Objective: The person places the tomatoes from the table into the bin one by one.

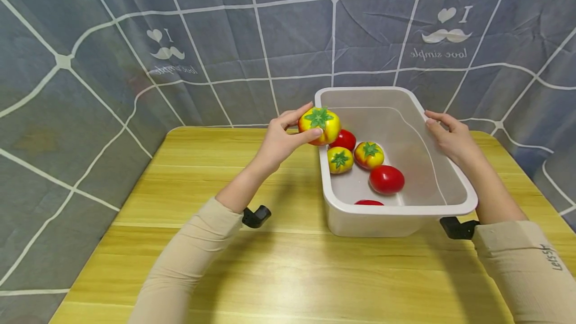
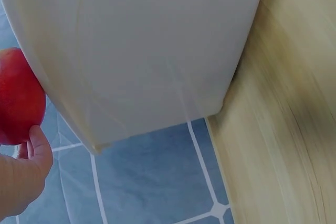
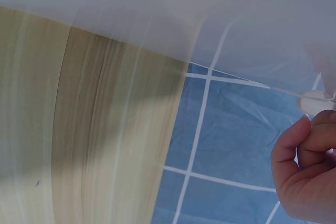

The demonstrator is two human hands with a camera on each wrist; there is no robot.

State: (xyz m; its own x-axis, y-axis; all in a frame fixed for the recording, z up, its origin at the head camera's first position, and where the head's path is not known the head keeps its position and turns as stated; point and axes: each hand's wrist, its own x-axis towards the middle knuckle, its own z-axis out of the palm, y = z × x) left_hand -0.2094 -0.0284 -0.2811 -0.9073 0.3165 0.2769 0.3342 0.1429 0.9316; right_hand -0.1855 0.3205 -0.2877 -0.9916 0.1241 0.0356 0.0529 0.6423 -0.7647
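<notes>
My left hand [image 1: 280, 140] holds a yellow-and-red toy persimmon [image 1: 330, 123] with a green leafy cap, thumb in front and fingers behind. It overlaps the left rim of a white plastic bin [image 1: 400, 210] in the head view. In the left wrist view the persimmon's red underside [image 2: 21, 98] shows beside the bin wall [image 2: 147, 51]. The bin's right rim is gripped by my right hand [image 1: 456, 139], whose fingers [image 3: 291, 145] curl at the edge in the right wrist view. Inside lie two more persimmons [image 1: 369, 155] and several red fruits [image 1: 387, 180], one partly hidden by the front rim.
The bin stands on a wood-grain table [image 1: 279, 274], towards its back right. A grey-blue curtain [image 1: 297, 29] with white lines hangs behind the table and along its sides. Black camera mounts [image 1: 256, 217] stick out at both wrists.
</notes>
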